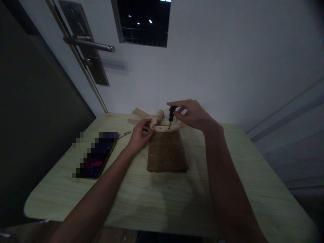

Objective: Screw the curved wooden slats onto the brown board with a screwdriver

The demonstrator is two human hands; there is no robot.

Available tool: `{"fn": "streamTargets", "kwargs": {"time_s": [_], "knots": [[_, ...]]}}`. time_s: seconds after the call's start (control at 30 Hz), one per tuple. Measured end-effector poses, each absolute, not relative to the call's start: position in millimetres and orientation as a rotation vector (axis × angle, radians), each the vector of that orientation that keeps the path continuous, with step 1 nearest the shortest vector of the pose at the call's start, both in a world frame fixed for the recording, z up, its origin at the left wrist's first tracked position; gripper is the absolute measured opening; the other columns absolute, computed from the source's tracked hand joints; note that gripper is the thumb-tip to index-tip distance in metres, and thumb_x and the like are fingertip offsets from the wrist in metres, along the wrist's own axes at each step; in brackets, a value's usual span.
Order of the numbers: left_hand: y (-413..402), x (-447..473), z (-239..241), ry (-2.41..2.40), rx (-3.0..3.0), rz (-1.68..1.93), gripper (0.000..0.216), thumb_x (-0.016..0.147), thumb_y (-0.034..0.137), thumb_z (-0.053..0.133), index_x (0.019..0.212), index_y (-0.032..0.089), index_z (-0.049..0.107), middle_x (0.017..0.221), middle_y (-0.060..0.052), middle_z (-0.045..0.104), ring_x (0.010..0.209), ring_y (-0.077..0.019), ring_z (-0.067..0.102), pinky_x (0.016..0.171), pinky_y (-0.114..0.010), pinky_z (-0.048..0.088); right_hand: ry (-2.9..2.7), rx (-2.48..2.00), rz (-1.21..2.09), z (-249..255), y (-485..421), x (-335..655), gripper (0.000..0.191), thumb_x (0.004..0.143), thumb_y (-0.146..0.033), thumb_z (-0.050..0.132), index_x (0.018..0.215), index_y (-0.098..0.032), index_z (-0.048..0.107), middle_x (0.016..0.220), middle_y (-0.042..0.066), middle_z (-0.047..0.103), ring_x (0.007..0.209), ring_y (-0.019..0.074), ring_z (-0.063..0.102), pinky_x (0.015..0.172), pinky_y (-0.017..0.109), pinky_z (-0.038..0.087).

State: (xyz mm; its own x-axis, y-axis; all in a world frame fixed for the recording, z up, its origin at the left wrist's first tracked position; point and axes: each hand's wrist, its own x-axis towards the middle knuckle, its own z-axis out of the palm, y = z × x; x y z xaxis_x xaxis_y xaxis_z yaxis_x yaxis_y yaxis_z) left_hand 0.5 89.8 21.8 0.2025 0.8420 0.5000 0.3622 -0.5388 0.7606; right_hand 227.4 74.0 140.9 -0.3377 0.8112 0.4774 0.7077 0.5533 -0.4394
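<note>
In my right hand (191,113) is a small screwdriver (172,113) with a black handle, held upright. Its metal tip points down at a pale wooden piece (162,128) with a curved end and a hole. My left hand (140,133) grips the curved end of this piece, fingers wrapped around it. Under the wooden piece lies a brown cardboard sheet (167,152) with several small holes punched in it. More pale wooden pieces (140,114) lie just behind my left hand. Whether the tip sits in a screw is too small to tell.
A phone (100,155), partly pixelated, lies on the left of the light wood-grain table (141,202). Thin metal pieces (125,134), perhaps screws, rest beside it. Behind the table stands a white door (215,60) with a metal handle (88,44) and a dark window (144,22).
</note>
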Motion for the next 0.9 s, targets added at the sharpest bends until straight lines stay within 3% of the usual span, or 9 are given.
{"fn": "streamTargets", "kwargs": {"time_s": [0.1,0.3,0.4,0.53,0.73,0.9], "knots": [[89.4,0.3,22.4,1.127,2.003,1.298,0.039,0.081,0.030,0.066,0.116,0.016,0.058,0.113,-0.012,0.065,0.093,-0.0181,0.064,0.074,-0.030,0.056,-2.116,-1.198,0.209,143.8,72.7,226.4,0.042,0.079,-0.012,0.058,0.119,-0.019,0.071,0.104,0.006,0.075,0.065,0.0121,0.062,0.070,0.029,0.052],[89.9,0.5,21.3,1.105,2.013,1.331,0.037,0.081,0.027,0.066,0.115,0.017,0.058,0.113,-0.012,0.065,0.090,-0.0170,0.064,0.072,-0.029,0.056,-2.102,-1.190,0.176,143.3,75.8,227.0,0.023,0.082,-0.023,0.065,0.102,-0.019,0.075,0.087,0.004,0.074,0.066,0.0133,0.061,0.070,0.028,0.049],[90.0,0.5,21.0,1.100,2.017,1.337,0.036,0.081,0.025,0.066,0.116,0.018,0.058,0.111,-0.011,0.066,0.089,-0.0168,0.064,0.072,-0.029,0.056,-2.106,-1.197,0.185,141.6,75.6,227.1,0.031,0.082,-0.025,0.065,0.111,-0.019,0.074,0.095,0.006,0.075,0.066,0.0130,0.061,0.070,0.028,0.050],[90.3,0.4,20.4,1.111,2.020,1.332,0.036,0.081,0.027,0.067,0.115,0.017,0.058,0.111,-0.012,0.065,0.089,-0.0172,0.064,0.071,-0.029,0.056,-2.126,-1.223,0.172,142.8,73.2,225.8,0.042,0.077,-0.012,0.060,0.116,-0.017,0.072,0.100,0.006,0.075,0.066,0.0118,0.061,0.072,0.028,0.050],[91.4,0.2,19.7,1.092,2.029,1.345,0.036,0.081,0.027,0.067,0.115,0.018,0.058,0.112,-0.011,0.066,0.089,-0.0171,0.064,0.071,-0.029,0.056,-2.111,-1.219,0.218,147.7,72.3,223.3,0.038,0.077,-0.014,0.063,0.114,-0.022,0.070,0.091,0.002,0.072,0.064,0.0117,0.059,0.066,0.026,0.047],[91.1,0.7,21.0,1.105,2.008,1.330,0.037,0.080,0.028,0.066,0.115,0.017,0.058,0.113,-0.012,0.066,0.090,-0.0177,0.064,0.072,-0.030,0.056,-2.105,-1.282,0.147,146.0,75.2,220.1,0.020,0.081,-0.024,0.068,0.099,-0.021,0.075,0.078,0.002,0.071,0.068,0.0146,0.062,0.068,0.027,0.046]]}}
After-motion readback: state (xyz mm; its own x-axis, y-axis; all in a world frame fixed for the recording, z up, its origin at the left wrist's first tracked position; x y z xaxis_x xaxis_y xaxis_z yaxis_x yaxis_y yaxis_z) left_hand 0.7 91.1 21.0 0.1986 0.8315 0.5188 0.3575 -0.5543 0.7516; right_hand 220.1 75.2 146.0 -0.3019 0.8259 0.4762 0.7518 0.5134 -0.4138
